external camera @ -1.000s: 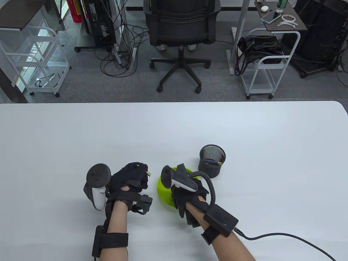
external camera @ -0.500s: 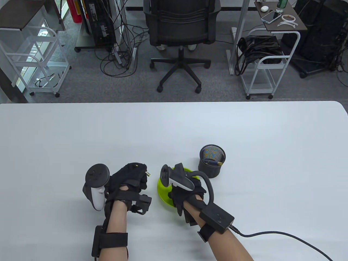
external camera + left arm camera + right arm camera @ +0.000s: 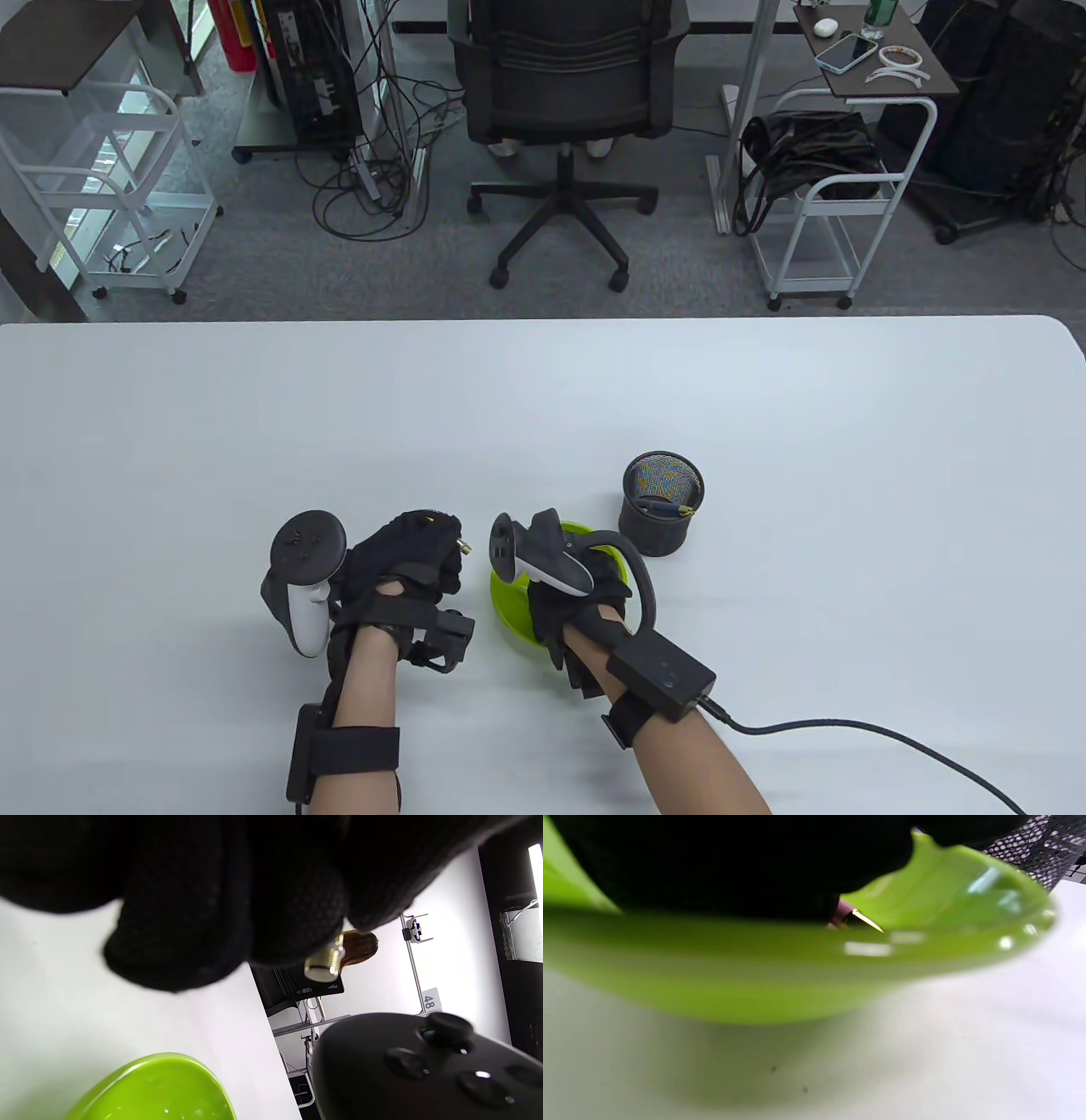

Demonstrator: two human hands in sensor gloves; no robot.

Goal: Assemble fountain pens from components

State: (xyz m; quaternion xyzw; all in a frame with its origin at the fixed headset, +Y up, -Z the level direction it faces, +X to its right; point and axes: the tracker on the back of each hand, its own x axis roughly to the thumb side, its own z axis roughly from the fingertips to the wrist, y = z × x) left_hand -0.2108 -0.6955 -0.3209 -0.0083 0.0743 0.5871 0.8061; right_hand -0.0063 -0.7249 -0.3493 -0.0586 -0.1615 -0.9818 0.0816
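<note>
**K:** While looking down from the table view: left hand curled tight around a pen part, brass threaded end poking out toward the green bowl. Same part in the left wrist view, pinched between gloved fingers, brown section just visible behind the brass.

**M:** Right side?

**K:** Right hand down inside the bowl, tracker on top hiding most of it. Right wrist view blurry but shows a gold nib with a dark reddish section, right at the edge of the glove, above the near rim of the bowl. Touching the glove or just beside it, hard to separate. Can't tell whether that hand actually grips it.

**M:** Holder?

**K:** Black mesh pen cup standing upright just beyond the bowl, to its right. One pen piece with a gold end lying across inside. Mesh also visible at the top right corner of the right wrist view.

**M:** Hands apart?

**K:** Close, not touching. Bowl sits between and under the right. All on the white table.
</note>
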